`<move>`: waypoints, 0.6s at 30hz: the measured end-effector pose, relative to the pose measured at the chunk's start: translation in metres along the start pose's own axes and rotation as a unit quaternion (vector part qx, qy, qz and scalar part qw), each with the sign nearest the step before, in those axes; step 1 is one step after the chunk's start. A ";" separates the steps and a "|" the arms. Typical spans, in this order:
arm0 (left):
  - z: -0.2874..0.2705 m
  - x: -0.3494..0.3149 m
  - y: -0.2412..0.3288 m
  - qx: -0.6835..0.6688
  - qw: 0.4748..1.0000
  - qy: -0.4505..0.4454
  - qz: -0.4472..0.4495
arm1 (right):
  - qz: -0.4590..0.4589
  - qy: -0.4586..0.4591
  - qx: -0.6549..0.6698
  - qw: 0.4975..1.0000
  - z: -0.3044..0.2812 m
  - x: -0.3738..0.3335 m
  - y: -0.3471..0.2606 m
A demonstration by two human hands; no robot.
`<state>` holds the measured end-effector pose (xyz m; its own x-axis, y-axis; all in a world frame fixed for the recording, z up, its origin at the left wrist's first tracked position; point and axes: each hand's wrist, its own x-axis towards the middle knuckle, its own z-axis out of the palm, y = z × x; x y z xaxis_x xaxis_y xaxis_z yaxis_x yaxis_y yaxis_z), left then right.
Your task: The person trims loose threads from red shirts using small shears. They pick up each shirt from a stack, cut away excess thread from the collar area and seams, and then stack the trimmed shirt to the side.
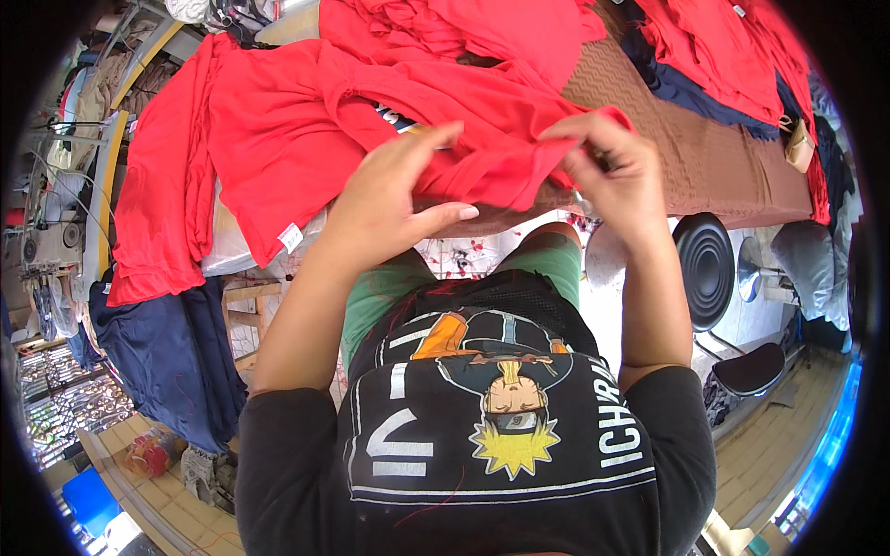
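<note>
A red garment [278, 111] lies spread over the table in front of me, its cloth bunched in folds toward the right. Part of a dark printed patch shows within the folds, and a small white label [291, 237] hangs at its near left edge. My right hand [619, 176] pinches an edge of the red cloth between thumb and fingers, raised a little off the table. Over the near side of the garment, my left hand [394, 190] is open, thumb and fingers apart, with nothing visible in it.
More red garments [464, 32] are heaped at the far side and far right, over dark blue cloth. Brown patterned cloth [686, 153] covers the table. Dark blue cloth [167, 352] hangs at the left. A round black stool [705, 269] stands at the right.
</note>
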<state>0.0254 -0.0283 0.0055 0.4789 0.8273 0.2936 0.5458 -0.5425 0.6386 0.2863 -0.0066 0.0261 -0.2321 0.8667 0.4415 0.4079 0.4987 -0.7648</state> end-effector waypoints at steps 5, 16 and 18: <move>0.030 0.002 0.015 0.178 0.979 0.069 0.071 | -0.070 0.349 0.130 0.925 -0.053 0.016 0.028; 0.004 -0.004 -0.017 0.055 0.986 0.156 0.028 | 0.014 0.181 -0.279 0.943 -0.067 0.001 0.066; -0.026 0.000 -0.041 0.073 0.974 0.213 -0.016 | 0.042 0.130 -0.211 0.968 -0.050 0.012 0.043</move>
<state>-0.0147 -0.0020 -0.0026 0.1485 0.8133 0.5626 0.6631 -0.5039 0.5535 0.3456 0.0250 0.0216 0.0250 0.8464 0.5320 0.7528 0.3342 -0.5671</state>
